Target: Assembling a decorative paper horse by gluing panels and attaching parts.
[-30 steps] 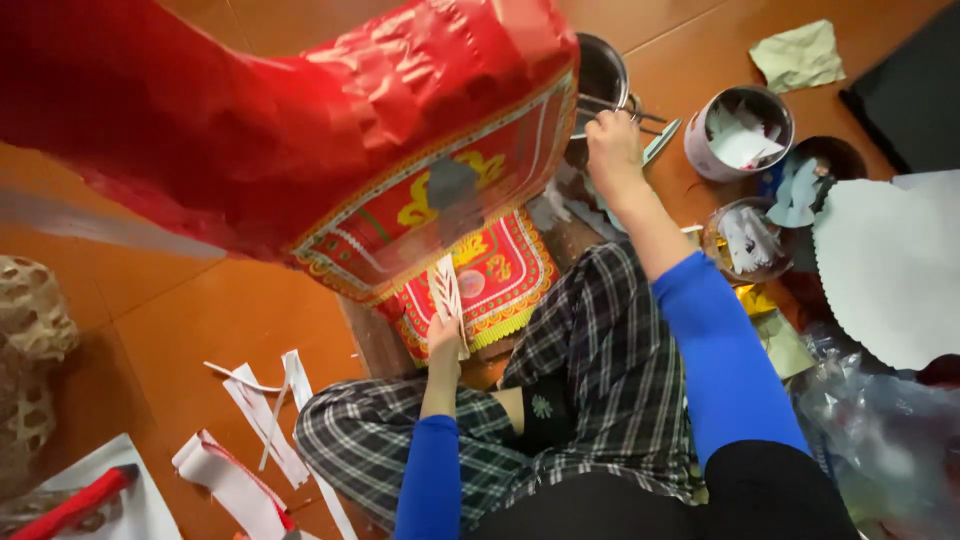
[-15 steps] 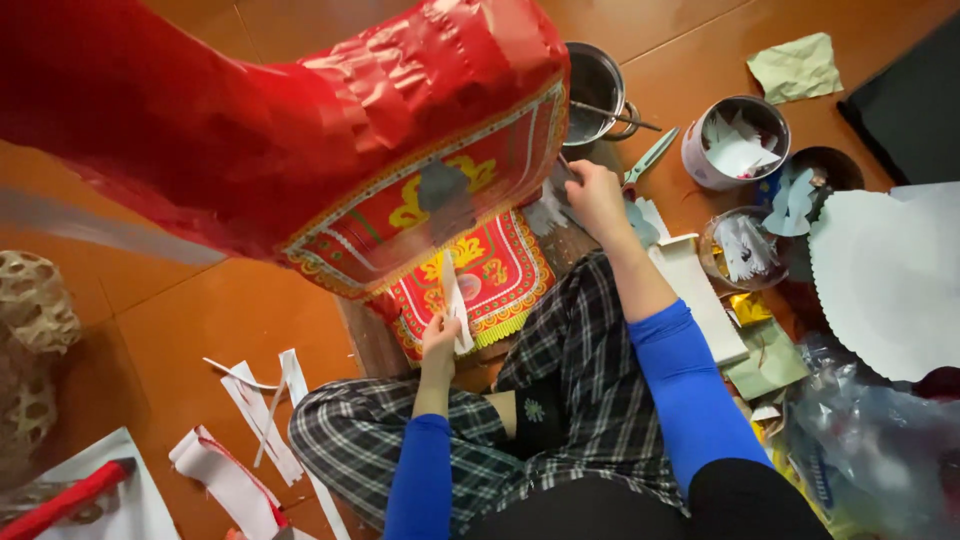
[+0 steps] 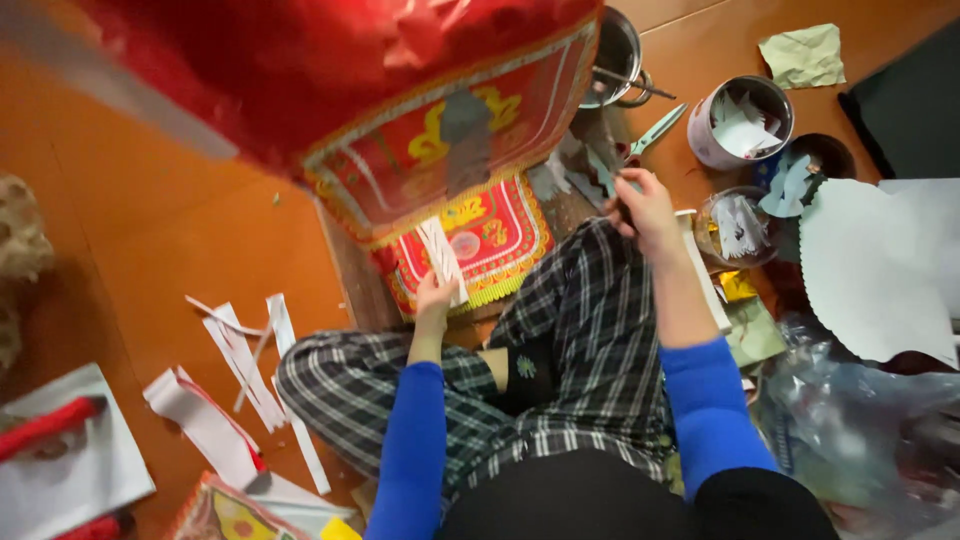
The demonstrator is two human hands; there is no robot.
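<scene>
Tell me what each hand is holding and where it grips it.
Left hand pinches a white paper strip at its lower end. Right hand grips something dark, too blurred to identify.

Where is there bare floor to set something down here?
Bare orange floor lies left of the white paper strips, under the red lantern. By the right hand, tins, scissors and paper scraps crowd the floor.

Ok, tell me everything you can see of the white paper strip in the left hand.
The white paper strip is narrow and flat, apparently thin paper, with faint markings too small to make out. It stands nearly upright, tilted slightly left, its lower end pinched in the left hand. Its upper part lies against the red and yellow patterned panel behind it, under the big red paper shape. The right hand does not touch it.
</scene>
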